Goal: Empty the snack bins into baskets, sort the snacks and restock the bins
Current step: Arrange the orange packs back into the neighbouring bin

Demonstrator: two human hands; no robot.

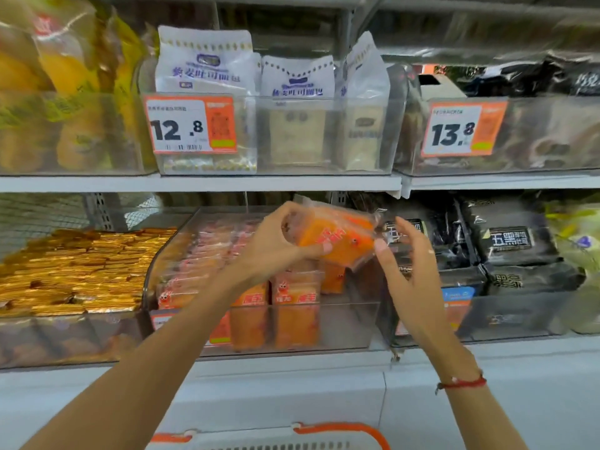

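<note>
While the left hand (276,245) grips an orange snack pack (337,237) with thumb and curled fingers, the pack sits tilted in the air above the clear middle bin (344,319) on the lower shelf (292,368). Left grip: holding the pack at its left end, thumb along the lower front edge. Right hand (409,264): grip wide, fingers spread and relaxed, holding nothing; 1 fingertip lies at the pack's right corner, contact cannot be told for sure. A red cord bracelet (461,383) is on the right wrist.

Middle bin: partly filled with more orange packs (295,306), standing upright in rows toward the left and front; the right front part of the bin shows bare wall. Left neighbour bin: stacked gold-wrapped bars (81,271). Right neighbour bin: black packs (513,245) with white print.

Upper shelf (201,182): a clear bin with white bread bags (204,63), price tag (191,125) reading 12.8; to its right a bin with a tag (461,129) reading 13.8; to its left yellow bags (65,60), blurred.

Bottom edge of view: a basket (341,431) with orange handle, only its rim showing, directly below the hands and well apart from them.
</note>
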